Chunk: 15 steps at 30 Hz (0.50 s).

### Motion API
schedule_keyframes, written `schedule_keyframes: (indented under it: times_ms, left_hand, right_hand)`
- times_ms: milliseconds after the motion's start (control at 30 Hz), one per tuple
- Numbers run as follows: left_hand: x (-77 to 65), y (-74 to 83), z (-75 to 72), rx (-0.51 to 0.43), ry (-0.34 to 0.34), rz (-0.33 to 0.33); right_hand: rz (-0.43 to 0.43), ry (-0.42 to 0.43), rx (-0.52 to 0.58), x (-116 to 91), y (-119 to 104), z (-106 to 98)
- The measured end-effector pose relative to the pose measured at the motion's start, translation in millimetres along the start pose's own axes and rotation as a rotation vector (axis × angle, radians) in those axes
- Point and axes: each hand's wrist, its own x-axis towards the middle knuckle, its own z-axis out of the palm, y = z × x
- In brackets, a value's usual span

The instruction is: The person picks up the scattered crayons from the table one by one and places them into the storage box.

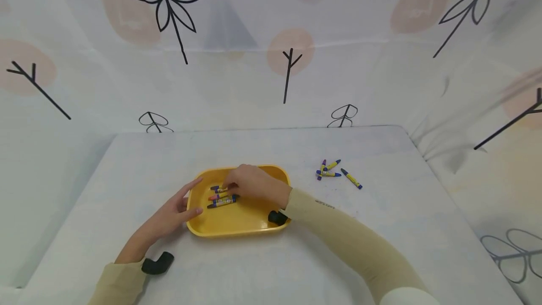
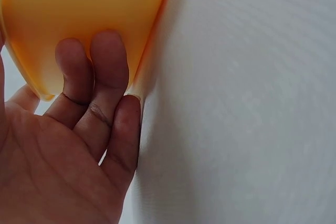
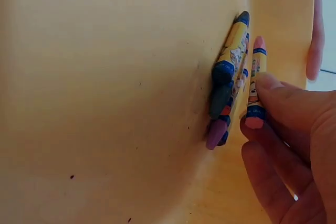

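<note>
A yellow tray (image 1: 237, 222) lies on the table, and my left hand (image 1: 171, 213) grips its left end. In the head view the thumb reaches over the tray's rim; in the left wrist view curled fingers (image 2: 110, 59) press its outer wall. Reaching into the tray, my right hand (image 1: 256, 185) pinches a pink crayon (image 3: 259, 59) between thumb and fingers, clearly seen in the right wrist view. Close beside it several crayons lie bunched on the tray floor, among them a dark-tipped crayon (image 3: 232, 48) and one with a purple end (image 3: 216, 135).
Right of the tray, a small pile of crayons (image 1: 328, 173) rests on the white-covered table (image 1: 338, 258). A single dark-tipped crayon (image 1: 351, 179) lies just beside that pile. Behind the table hangs a patterned cloth (image 1: 237, 84).
</note>
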Motion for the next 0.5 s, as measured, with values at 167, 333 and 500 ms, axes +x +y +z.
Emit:
schedule_keyframes:
  times_ms: [167, 333, 500]
  left_hand:
    - [-1.0, 0.3, 0.3, -0.001, -0.001, 0.003]
    - [-0.2, -0.4, 0.1, 0.007, 0.006, 0.003]
    - [-0.4, -0.7, 1.1, 0.004, 0.003, 0.008]
  right_hand:
    - [0.039, -0.029, 0.025, 1.5, 0.0, 2.4]
    - [0.047, -0.022, 0.013, 1.3, 0.4, 3.1]
    - [0.049, -0.024, 0.043, 0.1, 2.2, 3.2]
